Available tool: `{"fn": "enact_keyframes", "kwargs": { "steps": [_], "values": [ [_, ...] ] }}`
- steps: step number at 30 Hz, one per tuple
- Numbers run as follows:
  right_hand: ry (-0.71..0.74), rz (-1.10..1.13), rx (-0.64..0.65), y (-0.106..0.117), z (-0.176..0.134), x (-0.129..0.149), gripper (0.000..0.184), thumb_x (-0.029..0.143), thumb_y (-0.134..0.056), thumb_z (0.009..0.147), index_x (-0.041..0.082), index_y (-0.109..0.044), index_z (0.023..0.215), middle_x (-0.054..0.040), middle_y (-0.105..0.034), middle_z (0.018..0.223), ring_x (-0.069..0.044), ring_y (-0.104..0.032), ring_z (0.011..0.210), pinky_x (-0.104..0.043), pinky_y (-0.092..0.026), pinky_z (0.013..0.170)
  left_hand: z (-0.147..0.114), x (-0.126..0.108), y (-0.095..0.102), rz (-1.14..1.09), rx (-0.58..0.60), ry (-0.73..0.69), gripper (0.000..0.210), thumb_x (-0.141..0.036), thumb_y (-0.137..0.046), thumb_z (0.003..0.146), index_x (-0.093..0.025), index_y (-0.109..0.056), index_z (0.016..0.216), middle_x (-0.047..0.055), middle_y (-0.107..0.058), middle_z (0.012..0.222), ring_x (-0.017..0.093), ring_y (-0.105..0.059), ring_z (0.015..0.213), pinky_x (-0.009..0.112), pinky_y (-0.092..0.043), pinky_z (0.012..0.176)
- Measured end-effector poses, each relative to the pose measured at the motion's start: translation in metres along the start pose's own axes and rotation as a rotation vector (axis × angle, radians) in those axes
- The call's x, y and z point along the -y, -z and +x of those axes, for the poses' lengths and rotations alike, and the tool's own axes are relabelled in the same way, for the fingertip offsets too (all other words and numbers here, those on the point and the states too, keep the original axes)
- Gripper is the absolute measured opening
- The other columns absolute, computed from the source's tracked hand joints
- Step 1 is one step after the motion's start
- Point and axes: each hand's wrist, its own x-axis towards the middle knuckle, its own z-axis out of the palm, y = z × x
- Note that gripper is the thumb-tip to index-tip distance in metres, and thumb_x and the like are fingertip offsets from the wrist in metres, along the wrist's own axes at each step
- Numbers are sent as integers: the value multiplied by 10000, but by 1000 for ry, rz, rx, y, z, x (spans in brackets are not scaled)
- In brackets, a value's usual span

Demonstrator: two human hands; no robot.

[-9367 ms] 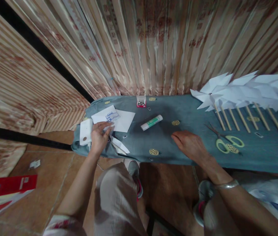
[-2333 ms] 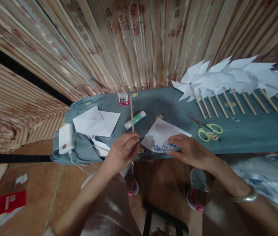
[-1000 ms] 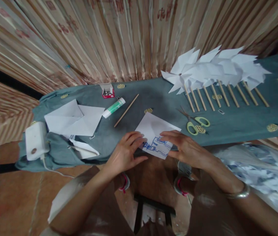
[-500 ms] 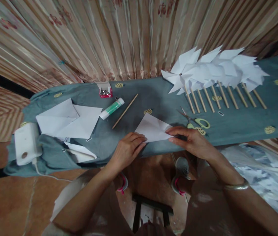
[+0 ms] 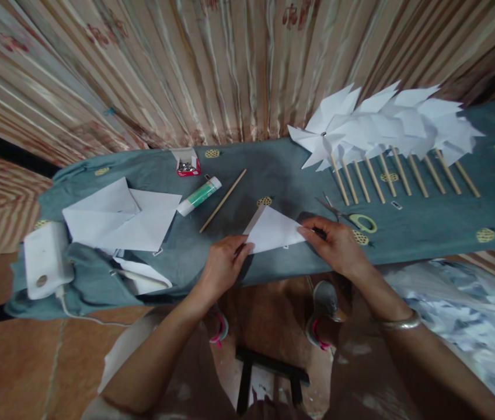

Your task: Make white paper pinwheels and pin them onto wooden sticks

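A folded sheet of white paper (image 5: 274, 229), roughly triangular, is held between my two hands over the front edge of the table. My left hand (image 5: 225, 262) pinches its left corner between thumb and fingers. At the right corner my right hand (image 5: 334, 244) grips the paper the same way. Scissors with light green handles (image 5: 362, 222) lie just beyond my right hand, partly covered by it. A thin wooden stick (image 5: 223, 200) and a green and white glue stick (image 5: 199, 195) rest on the cloth past my left hand.
Overlapping white paper pinwheels on sticks (image 5: 374, 131) lie at the back right. A small red box of metal pins (image 5: 187, 163), white paper sheets (image 5: 120, 219) and a white device with a cable (image 5: 46, 259) sit leftward. A curtain (image 5: 230, 70) hangs behind the table.
The paper has been tilted and raised slightly, and a folded strip now shows along its left side. My right hand has shifted a little and covers more of the scissors.
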Motion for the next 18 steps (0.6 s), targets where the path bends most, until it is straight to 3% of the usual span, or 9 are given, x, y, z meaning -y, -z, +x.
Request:
{"fn": "enact_keyframes", "kwargs": {
  "steps": [7, 13, 18],
  "values": [
    [80, -108, -144, -13, 7, 0, 246, 413, -551, 895, 220, -669, 796, -66, -725, 875, -243, -660, 829, -369, -492, 781, 2, -1, 2, -48, -35, 100, 388, -276, -574, 898, -171, -539, 1270, -11, -672, 753, 127, -595, 587, 241, -485, 615],
    [141, -171, -171, -20, 8, 0, 219, 383, -552, 903, 231, -639, 772, -80, -715, 944, -266, -629, 902, -410, -495, 833, 3, 7, 1, 26, -68, -78, 239, -276, -510, 944, -183, -654, 1111, 76, -721, 973, 188, -680, 866, 302, -534, 784],
    [161, -181, -187, -24, 7, -2, 205, 370, -555, 896, 225, -632, 774, -100, -705, 994, -286, -615, 961, -442, -484, 881, 4, 8, 2, 168, -62, -135, 242, -266, -494, 955, -169, -672, 1087, 76, -704, 889, 198, -644, 831, 313, -525, 754]
  ]
}}
